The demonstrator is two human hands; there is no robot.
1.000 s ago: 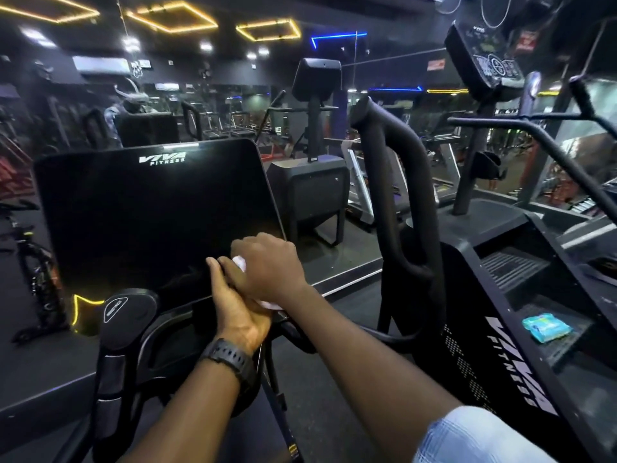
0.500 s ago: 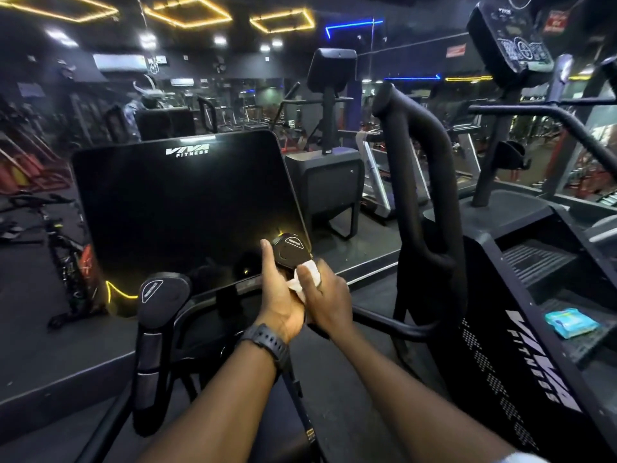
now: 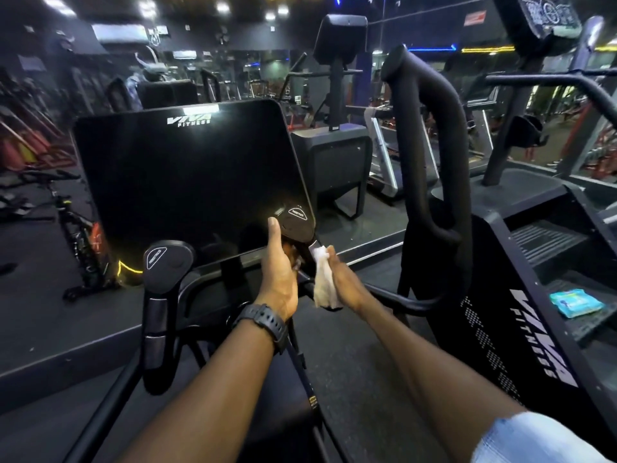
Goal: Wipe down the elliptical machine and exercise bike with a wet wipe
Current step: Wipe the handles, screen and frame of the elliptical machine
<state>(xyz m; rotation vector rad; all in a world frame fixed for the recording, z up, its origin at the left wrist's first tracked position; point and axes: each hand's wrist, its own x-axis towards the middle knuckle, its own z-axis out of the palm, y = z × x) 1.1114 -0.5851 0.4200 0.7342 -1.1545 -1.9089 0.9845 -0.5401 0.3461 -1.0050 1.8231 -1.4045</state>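
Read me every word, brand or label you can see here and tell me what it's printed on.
"VIVA FITNESS": top of the black console screen.
"VIVA FITNESS": side panel of the stair machine on the right.
Badges on the two handle caps, the red sign, the far console and the blue wipes packet: too small or blurred to read.

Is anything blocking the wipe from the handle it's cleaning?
Nothing visible. The right hand presses the wipe against the handle, which the left hand steadies from the other side.

The console screen (image 3: 187, 182) is glossy black; the wet wipe (image 3: 325, 279) is soft, crumpled white cloth; the handlebar cap (image 3: 297, 222) is matt plastic.
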